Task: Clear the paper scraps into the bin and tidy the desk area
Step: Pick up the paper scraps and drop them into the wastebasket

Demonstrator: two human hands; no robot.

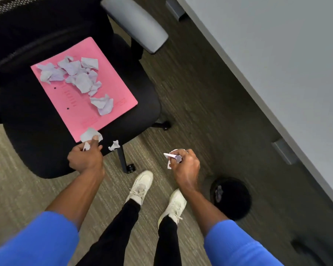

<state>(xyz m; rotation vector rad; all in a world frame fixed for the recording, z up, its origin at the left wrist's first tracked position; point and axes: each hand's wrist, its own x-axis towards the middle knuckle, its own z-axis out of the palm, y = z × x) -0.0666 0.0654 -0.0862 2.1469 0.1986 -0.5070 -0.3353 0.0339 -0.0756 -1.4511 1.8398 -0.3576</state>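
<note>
A pink folder (112, 87) lies on the seat of a black office chair (27, 135), with several crumpled pale paper scraps (81, 79) spread over it. One small scrap (114, 145) rests on the seat's front edge, off the folder. My left hand (86, 156) is closed on paper scraps (89, 134) at the folder's near corner. My right hand (185, 162) hovers over the carpet, gripping a crumpled paper scrap (171, 154). A round black bin (238, 206) stands on the floor to the lower right of my right hand, with a scrap (219, 192) inside.
A grey desk (286, 64) runs diagonally along the right side, its brackets underneath. The chair's grey armrest (136, 24) juts out at the top, and a chair leg with caster (128, 166) sticks out near my feet (140, 187). Carpet covers the floor.
</note>
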